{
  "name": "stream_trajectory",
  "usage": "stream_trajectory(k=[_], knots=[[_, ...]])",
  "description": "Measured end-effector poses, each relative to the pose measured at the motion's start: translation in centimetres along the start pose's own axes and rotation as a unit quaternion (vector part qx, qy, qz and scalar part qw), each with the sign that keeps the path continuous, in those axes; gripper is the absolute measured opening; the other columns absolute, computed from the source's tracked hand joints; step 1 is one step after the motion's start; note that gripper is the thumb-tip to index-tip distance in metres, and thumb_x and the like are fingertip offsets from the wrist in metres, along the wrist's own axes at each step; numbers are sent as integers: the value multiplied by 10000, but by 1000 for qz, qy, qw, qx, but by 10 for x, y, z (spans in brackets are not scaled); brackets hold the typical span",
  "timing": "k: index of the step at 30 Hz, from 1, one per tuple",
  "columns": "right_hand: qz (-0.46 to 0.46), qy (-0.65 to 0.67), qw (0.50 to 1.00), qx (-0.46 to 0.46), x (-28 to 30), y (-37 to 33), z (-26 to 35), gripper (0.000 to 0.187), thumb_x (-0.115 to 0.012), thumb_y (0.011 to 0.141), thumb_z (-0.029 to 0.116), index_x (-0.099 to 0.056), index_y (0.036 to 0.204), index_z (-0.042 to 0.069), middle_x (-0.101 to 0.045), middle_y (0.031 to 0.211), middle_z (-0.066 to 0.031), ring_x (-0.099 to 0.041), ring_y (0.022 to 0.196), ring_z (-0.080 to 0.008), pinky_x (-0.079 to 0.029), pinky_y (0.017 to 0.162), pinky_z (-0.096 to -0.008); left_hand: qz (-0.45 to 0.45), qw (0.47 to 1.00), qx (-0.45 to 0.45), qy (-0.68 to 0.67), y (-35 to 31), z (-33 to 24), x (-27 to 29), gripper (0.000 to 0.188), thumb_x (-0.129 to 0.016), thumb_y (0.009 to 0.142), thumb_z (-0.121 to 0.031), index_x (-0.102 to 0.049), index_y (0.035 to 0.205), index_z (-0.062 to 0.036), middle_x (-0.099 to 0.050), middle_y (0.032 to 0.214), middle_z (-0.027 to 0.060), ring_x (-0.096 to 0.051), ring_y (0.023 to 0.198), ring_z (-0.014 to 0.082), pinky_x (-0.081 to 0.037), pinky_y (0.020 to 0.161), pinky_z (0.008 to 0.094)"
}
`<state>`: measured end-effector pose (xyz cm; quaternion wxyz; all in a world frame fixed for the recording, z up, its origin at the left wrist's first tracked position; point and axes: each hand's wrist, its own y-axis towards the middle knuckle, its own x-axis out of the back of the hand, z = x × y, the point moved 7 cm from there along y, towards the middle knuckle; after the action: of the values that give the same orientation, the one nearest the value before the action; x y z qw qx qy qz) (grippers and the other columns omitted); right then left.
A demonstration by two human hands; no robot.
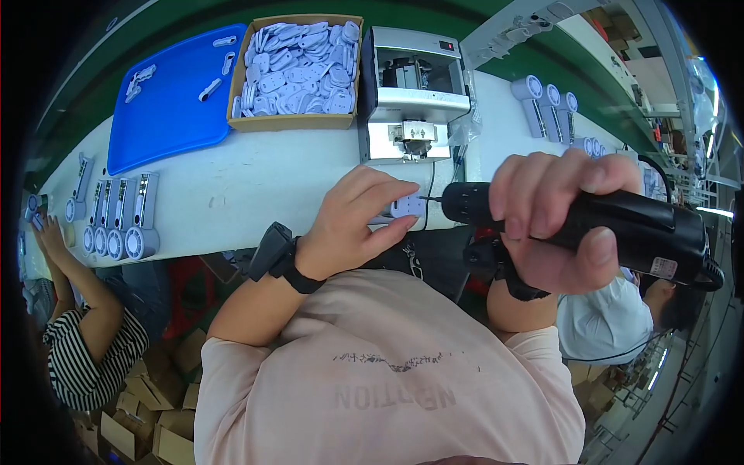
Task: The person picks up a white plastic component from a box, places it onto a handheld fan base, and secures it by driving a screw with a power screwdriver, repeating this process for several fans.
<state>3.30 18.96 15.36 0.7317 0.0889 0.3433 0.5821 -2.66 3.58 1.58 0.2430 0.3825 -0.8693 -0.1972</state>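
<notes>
My right hand (562, 209) is wrapped round a black electric screwdriver (635, 229), held level with its bit toward the left. The thin bit reaches a small pale lavender plastic part (408, 205) at the table's front edge. My left hand (360, 217) pinches that part between thumb and fingers, which hide some of it. Whether the bit sits in a screw is too small to tell. Just beyond my hands stands a silver and black screw feeder machine (415, 97).
A cardboard box (294, 122) full of pale plastic pieces stands beside a blue tray (167, 108) holding a few parts. Handheld fan-like units stand in rows at left (141, 213) and right (535, 108). Co-workers sit on both sides; one in a striped sleeve (93, 356) works at left.
</notes>
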Motion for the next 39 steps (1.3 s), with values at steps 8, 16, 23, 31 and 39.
stream_trajectory(k=[8, 16, 23, 31, 39], knots=[[60, -110, 989, -74, -8, 1, -21, 375, -679, 996, 293, -502, 1258, 90, -573, 790, -50, -560, 632, -188, -484, 647, -373, -3, 1000, -1, -8, 1, 1, 1, 353, -835, 810, -74, -739, 1149, -65, -686, 990, 85, -653, 884, 287, -535, 756, 382], [71, -117, 987, -86, -21, -10, -19, 367, -733, 965, 251, -481, 1186, 99, -580, 792, -44, -553, 588, -180, -490, 620, -364, 9, 999, -33, -16, -6, -6, -6, 349, -848, 807, -107, -735, 1135, -72, -690, 994, 73, -653, 898, 302, -526, 799, 386], [50, -85, 994, -55, -21, -24, -7, 436, -792, 892, 45, -455, 1165, 85, -608, 809, -89, -589, 685, -218, -520, 706, -428, 1, 999, -33, -4, -7, -9, -6, 383, -859, 810, -127, -710, 1157, -65, -703, 1035, 85, -657, 916, 323, -520, 826, 397], [-11, -163, 986, 10, 23, 7, -34, 314, -712, 905, 73, -497, 1133, 88, -566, 761, -65, -560, 590, -192, -498, 612, -368, -8, 999, 33, -5, -15, 2, 2, 407, -866, 824, -145, -687, 1178, -52, -723, 1097, 114, -677, 949, 336, -549, 821, 428], [-28, -243, 968, -56, 54, -5, -95, 287, -649, 879, -65, -512, 1117, 17, -623, 781, -124, -613, 598, -213, -514, 568, -376, 0, 1000, 20, -11, -14, 2, 4, 395, -867, 831, -168, -692, 1165, -54, -737, 1129, 113, -694, 996, 333, -566, 861, 425]])
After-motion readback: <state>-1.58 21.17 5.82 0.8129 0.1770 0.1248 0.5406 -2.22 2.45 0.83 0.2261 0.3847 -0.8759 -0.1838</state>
